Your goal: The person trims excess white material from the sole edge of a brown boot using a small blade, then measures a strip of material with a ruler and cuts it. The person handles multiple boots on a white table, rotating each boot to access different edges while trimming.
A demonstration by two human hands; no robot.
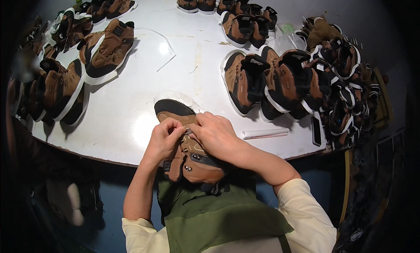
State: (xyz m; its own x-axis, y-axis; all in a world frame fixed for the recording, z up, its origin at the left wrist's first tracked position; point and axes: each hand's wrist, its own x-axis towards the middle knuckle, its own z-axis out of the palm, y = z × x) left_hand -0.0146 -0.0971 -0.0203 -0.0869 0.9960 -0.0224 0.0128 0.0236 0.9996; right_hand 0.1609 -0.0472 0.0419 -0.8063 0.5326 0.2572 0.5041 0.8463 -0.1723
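Observation:
A brown and black boot (189, 150) lies across the table's near edge, its black toe pointing away and its ankle end over the green apron. My left hand (164, 138) is closed, thumb and fingertips pinching at the boot's lacing. From the other side, my right hand (216, 132) is closed on the boot, its fingertips meeting the left ones. The small part between the fingertips is hidden. Dark metal lace hooks show on the ankle part. A clear film (173, 95) shows around the toe.
Brown boots (243, 80) with white soles stand along the right, beside a heaped pile (343, 100). More boots (107, 49) are at the left and far end. A white tube-like packet (265, 134) and a phone-like dark slab (316, 130) lie right of my hands on the white table (113, 126).

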